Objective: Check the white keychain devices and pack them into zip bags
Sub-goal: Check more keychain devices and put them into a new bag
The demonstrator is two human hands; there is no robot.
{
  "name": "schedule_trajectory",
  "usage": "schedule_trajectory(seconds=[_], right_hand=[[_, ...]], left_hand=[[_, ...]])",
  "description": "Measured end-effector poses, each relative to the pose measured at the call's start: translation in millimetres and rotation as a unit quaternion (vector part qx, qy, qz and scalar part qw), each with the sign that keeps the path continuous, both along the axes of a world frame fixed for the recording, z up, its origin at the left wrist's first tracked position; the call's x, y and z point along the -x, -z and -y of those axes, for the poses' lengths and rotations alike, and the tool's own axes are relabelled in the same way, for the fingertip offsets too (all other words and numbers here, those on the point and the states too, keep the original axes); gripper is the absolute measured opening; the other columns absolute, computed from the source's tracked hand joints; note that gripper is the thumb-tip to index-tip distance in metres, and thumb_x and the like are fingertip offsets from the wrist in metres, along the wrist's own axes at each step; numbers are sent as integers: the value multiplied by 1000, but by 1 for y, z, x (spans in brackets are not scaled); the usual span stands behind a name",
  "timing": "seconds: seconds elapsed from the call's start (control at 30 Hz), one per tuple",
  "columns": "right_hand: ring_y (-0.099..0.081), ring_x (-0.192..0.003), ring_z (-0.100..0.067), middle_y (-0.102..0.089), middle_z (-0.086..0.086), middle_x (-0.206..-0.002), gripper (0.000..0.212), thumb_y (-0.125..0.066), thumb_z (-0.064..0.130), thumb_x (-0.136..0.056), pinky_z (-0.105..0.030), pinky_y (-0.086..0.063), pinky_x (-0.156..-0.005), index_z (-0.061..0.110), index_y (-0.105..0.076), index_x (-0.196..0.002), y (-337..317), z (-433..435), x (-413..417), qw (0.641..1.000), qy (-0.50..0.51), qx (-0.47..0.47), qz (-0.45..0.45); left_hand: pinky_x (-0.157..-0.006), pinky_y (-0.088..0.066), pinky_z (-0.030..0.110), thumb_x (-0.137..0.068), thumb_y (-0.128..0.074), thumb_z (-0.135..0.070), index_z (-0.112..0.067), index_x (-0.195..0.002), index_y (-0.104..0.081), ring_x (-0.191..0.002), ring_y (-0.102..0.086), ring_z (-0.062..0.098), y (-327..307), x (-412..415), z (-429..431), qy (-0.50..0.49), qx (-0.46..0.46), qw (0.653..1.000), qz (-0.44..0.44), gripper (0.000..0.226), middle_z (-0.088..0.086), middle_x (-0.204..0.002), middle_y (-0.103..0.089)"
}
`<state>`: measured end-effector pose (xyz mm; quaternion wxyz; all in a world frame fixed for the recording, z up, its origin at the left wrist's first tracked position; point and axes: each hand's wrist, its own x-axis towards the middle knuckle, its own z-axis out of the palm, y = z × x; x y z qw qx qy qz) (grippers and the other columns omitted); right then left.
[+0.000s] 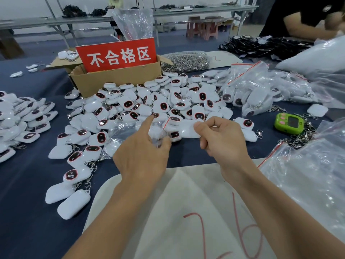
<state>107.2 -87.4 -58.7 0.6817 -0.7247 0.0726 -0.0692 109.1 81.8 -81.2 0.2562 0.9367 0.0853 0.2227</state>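
Note:
A big heap of white keychain devices [141, 107] with dark red-rimmed screens covers the middle of the blue table. My right hand [222, 139] pinches one white keychain device [187, 130] by its right end, just above the table. My left hand [143, 152] holds a clear zip bag [158, 130] with a red strip, its index finger stretched forward along the bag's mouth. The device's left end sits at the bag's opening. Packed zip bags [261, 88] pile up at the right.
A cardboard box [119, 77] with a red sign stands behind the heap. A second pile of devices [24, 118] lies at the left. A green timer [288, 123] and loose metal clips [300, 137] sit at the right. Another person's arm [306, 27] works far right.

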Motion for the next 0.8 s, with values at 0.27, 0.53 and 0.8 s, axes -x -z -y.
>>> schedule_trajectory(seconds=[0.27, 0.53, 0.8], right_hand=[[-48, -41, -16, -68, -6, -59, 17, -69, 25, -85, -23, -39, -43, 21, -68, -68, 3, -4, 1, 999, -38, -5, 8], [-52, -55, -15, -63, -10, -64, 14, -63, 18, -83, -23, -42, -53, 19, -77, -83, 8, -12, 2, 986, -159, -1, 51], [-65, -95, -6, -75, 11, -110, 44, -60, 9, -86, -11, -44, -78, 33, -71, -121, 10, 9, -12, 991, 18, 127, 48]], left_hand=[[-64, -37, 23, -94, -50, -28, -40, -132, -64, -63, -51, 9, 0, 5, 7, 121, 45, 990, 63, 42, -9, -58, -48], [-64, -36, 5, -96, -53, -13, -32, -142, -58, -63, -49, -2, 1, 11, 11, 285, 104, 942, 146, 50, -19, -68, -49], [-64, -42, 13, -97, -48, -11, -33, -139, -61, -59, -46, 4, -7, -2, 2, 123, 296, 925, 206, 49, -14, -64, -47]])
